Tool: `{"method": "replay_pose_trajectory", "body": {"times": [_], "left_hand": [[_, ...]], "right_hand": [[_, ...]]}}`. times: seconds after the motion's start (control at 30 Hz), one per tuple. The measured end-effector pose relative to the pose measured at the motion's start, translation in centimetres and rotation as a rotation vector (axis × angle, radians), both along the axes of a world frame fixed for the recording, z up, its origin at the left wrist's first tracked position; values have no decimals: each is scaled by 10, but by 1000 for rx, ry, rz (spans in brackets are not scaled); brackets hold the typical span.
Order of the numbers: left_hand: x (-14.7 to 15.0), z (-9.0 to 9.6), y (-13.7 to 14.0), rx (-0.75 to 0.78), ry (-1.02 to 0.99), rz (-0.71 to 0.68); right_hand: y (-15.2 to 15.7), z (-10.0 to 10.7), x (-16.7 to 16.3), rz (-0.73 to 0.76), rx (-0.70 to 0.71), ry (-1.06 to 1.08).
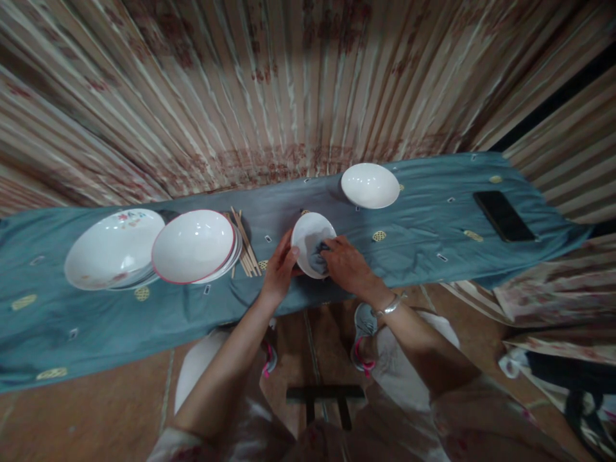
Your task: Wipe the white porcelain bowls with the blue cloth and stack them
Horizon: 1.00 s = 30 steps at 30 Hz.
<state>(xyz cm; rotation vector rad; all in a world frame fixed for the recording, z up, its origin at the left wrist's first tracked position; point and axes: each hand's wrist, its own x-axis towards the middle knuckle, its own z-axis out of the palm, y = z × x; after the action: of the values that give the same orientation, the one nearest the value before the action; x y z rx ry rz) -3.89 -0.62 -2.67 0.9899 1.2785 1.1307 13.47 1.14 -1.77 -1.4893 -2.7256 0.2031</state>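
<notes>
A small white bowl [308,231] is tilted toward me over the front part of the cloth-covered table. My left hand [280,266] grips its left side, thumb on the rim and the other fingers behind. Inside the bowl, my right hand [347,266] presses a bunched grey cloth [318,258] against the wall, fingers closed round it. Beyond and to the right stands a larger white bowl [369,186], apart from both hands. Left of my left hand lies a bundle of wooden chopsticks [246,247].
Stacked white bowls with a red rim [192,247] stand left of the chopsticks, beside stacked flower-patterned bowls [113,250]. A black phone [503,216] lies at the right on the teal tablecloth [418,250]. A pleated curtain [298,96] hangs behind the table.
</notes>
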Motion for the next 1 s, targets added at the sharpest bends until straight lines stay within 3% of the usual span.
{"method": "replay_pose_trajectory", "body": {"times": [0.47,1.0], "left_hand": [[0,-2,1,20,-2,9],[-1,-4,2,31,-4,13]], "right_hand": [[-3,4,3,136,-106,221],[-2,6,-1,141,-273,662]]}}
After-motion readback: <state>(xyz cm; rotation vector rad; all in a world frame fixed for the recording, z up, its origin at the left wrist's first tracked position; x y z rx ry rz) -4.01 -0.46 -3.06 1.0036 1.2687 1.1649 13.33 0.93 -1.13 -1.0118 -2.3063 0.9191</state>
